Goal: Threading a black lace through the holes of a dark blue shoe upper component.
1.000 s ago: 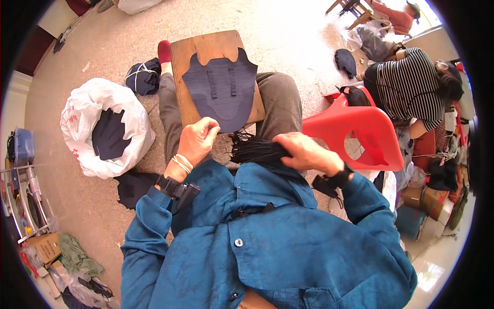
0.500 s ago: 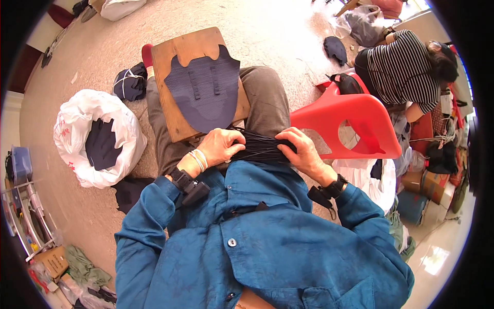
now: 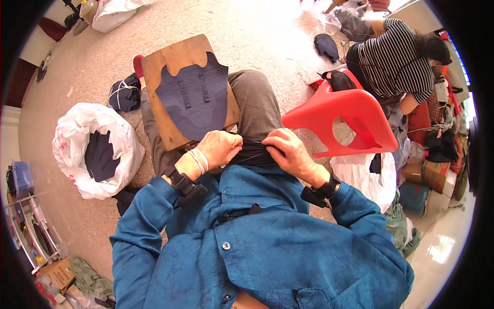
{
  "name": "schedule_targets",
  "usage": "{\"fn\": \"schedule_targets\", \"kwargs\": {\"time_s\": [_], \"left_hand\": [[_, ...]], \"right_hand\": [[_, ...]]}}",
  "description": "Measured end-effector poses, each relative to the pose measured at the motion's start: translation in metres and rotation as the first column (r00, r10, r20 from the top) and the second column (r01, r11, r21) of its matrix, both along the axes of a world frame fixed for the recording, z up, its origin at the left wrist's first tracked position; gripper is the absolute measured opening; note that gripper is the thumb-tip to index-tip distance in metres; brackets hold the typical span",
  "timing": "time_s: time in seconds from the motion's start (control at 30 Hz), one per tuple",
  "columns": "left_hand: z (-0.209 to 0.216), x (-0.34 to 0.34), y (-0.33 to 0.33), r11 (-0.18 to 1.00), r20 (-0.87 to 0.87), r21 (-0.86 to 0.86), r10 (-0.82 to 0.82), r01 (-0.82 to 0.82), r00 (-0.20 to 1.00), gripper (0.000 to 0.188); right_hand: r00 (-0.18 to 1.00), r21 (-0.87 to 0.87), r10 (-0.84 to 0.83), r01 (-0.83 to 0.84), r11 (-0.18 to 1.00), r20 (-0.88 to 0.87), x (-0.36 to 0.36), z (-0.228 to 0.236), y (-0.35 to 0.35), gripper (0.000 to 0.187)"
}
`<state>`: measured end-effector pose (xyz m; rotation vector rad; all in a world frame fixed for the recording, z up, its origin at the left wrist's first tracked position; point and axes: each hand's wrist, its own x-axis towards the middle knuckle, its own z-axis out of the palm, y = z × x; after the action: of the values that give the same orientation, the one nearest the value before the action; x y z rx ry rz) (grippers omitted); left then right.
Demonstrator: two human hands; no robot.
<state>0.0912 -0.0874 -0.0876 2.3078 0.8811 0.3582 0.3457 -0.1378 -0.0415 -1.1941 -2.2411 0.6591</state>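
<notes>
Left hand [image 3: 218, 148] and right hand [image 3: 289, 154] pinched closed on black cords [image 3: 252, 154], cord ends hidden, white bag [image 3: 64, 131] of dark pieces [image 3: 100, 154] leftward, pale bag [image 3: 355, 180] rightward, partly hidden.

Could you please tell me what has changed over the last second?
The left hand has moved right, from the lower edge of the dark fabric piece to the black cords, and now grips their left side. The right hand was already on the cords. The fabric piece still lies on the wooden board.
</notes>
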Motion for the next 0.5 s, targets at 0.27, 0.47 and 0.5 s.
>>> {"fn": "schedule_targets", "kwargs": {"time_s": [0.27,0.47,0.5], "left_hand": [[-0.009,0.016,-0.008,0.999,0.11,-0.038,0.023,-0.019,0.994,0.013],[0.009,0.014,-0.009,0.997,0.125,-0.047,0.071,-0.066,0.99,0.016],[0.014,0.016,-0.01,0.994,0.112,-0.082,0.084,-0.075,0.99,0.017]], "right_hand": [[0.997,0.078,0.048,-0.053,0.996,0.063,-0.009,0.002,0.0,0.018],[0.998,0.049,-0.056,0.058,0.997,-0.026,-0.002,0.007,-0.006,0.015],[0.999,0.042,-0.042,0.043,0.998,-0.022,-0.002,0.008,-0.005,0.014]]}}
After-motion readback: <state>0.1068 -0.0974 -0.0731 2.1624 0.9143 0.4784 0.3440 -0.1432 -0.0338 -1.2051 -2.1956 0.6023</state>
